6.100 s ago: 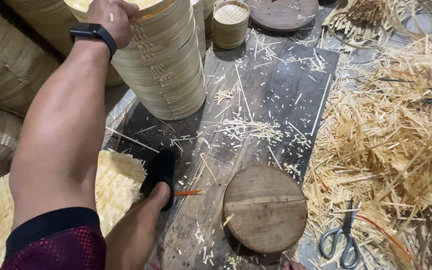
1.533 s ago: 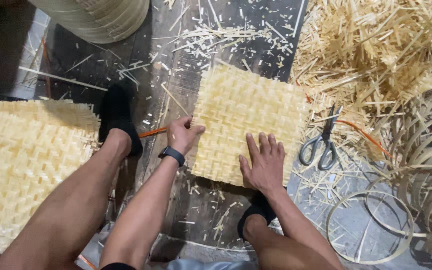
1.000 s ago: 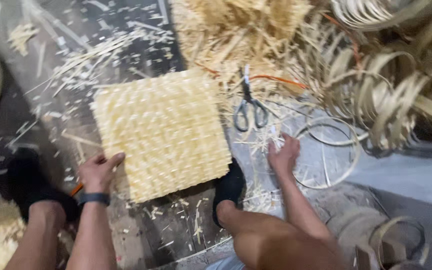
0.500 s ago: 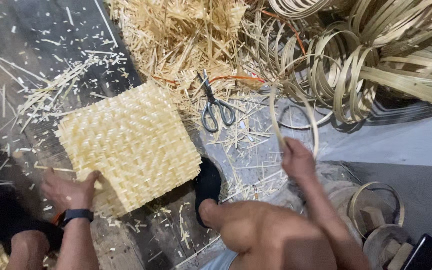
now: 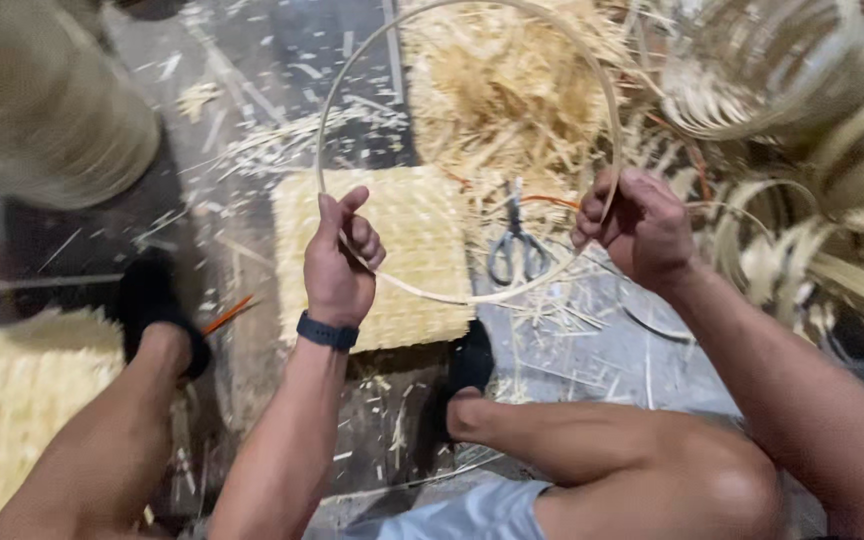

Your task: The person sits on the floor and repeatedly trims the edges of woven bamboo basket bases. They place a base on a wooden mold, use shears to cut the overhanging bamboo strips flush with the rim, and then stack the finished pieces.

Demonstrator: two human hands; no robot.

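I hold a thin round bamboo hoop up in front of me with both hands. My left hand, with a dark wristband, grips the hoop's left side. My right hand pinches its right side. Below the hoop, on the dark floor, lies a square woven bamboo mat. A pair of grey scissors rests just to the right of the mat, seen through the hoop.
A heap of bamboo shavings lies behind the mat. Loose bamboo hoops and strips pile up at the right. A stack of round bamboo steamers stands at the far left. Another woven mat lies at the near left. My feet flank the mat.
My right hand picked a hoop from the pile at the right and lifted it. My left hand left the mat and took hold of the hoop's other side.
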